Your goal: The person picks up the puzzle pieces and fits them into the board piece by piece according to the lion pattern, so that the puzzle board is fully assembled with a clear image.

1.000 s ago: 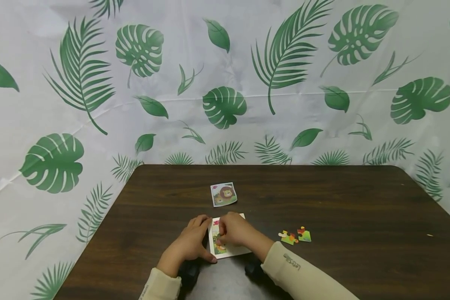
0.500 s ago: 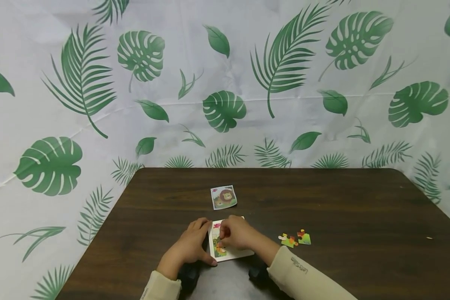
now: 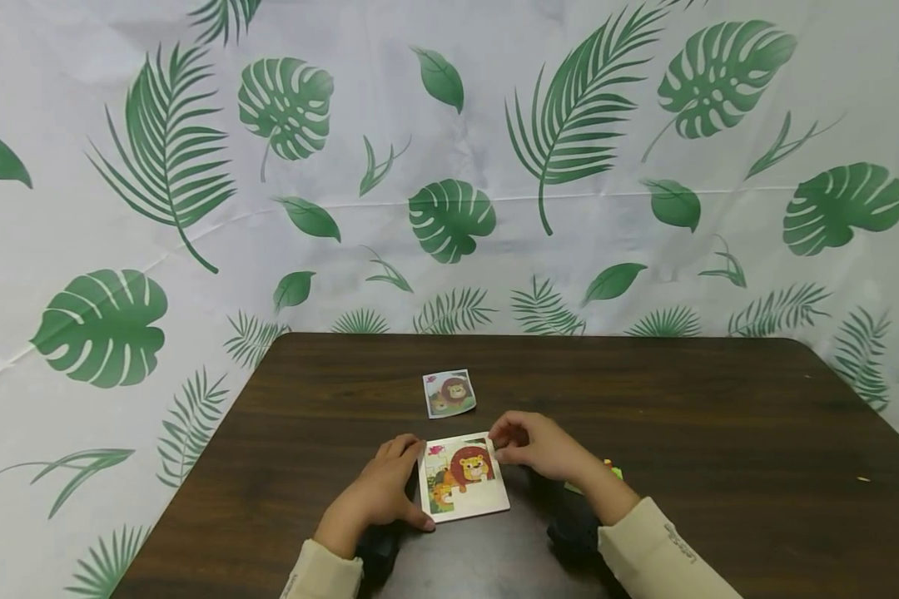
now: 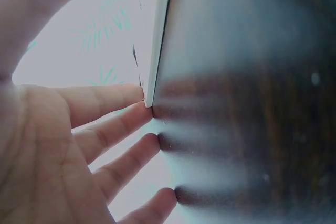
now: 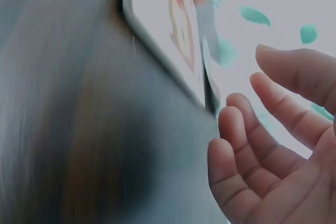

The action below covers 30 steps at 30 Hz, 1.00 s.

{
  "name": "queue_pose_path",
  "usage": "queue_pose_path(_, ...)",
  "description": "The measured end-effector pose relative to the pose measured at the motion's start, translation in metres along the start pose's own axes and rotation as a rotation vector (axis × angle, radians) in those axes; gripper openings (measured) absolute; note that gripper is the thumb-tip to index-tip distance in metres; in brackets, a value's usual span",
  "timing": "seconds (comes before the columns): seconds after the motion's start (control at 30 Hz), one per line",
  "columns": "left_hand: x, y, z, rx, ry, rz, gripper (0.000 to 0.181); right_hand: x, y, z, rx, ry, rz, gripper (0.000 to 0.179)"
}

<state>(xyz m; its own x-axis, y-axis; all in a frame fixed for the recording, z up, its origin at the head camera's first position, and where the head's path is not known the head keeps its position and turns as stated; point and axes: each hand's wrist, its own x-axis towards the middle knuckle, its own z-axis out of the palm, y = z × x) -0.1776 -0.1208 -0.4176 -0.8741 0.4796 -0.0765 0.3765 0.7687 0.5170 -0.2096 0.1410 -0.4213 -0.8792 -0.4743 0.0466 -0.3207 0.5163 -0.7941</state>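
Observation:
A square puzzle board [image 3: 483, 498] with a pale frame lies flat on the dark table. Assembled pieces show a lion [image 3: 474, 467] and a smaller animal, while the lower right of the board is bare. My left hand [image 3: 382, 484] lies along its left side, thumb at the near corner; in the left wrist view the straight fingers [image 4: 118, 129] touch the board's corner and the tabletop. My right hand [image 3: 539, 445] is beside the board's upper right edge. Its fingers [image 5: 236, 124] are loosely bent in the right wrist view, with nothing between them and the thumb.
Beyond the board lies a small picture card [image 3: 449, 394] of the lion scene. Loose puzzle pieces [image 3: 616, 471] are right of the board, mostly hidden by my right forearm. A leaf-printed cloth [image 3: 449, 166] hangs behind the table [image 3: 682, 399].
My right hand has lifted off the board's middle and moved right, uncovering the lion pieces. Its forearm now covers most of the loose pieces. The left hand stays in place.

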Motion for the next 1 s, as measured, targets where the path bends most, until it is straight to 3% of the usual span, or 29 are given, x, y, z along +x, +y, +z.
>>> queue_pose_path(0.2, 0.000, 0.000, -0.001, -0.001, -0.001, -0.003, 0.102, -0.024, 0.014, -0.030, 0.001, 0.042, 0.073, 0.028)
queue_pose_path(0.4, 0.000, 0.000, -0.001, -0.003, 0.002, -0.002, 0.102, -0.039, 0.020, -0.044, -0.038, 0.061, 0.164, 0.037)
queue_pose_path(0.67, 0.001, 0.000, 0.000, -0.002, 0.001, -0.004, 0.102, -0.053, 0.026, -0.051, -0.074, 0.071, 0.272, 0.043)
queue_pose_path(1.0, 0.002, -0.002, 0.002, -0.007, 0.004, -0.008, 0.102, -0.057, 0.028, -0.047, -0.197, 0.085, 0.307, 0.040)
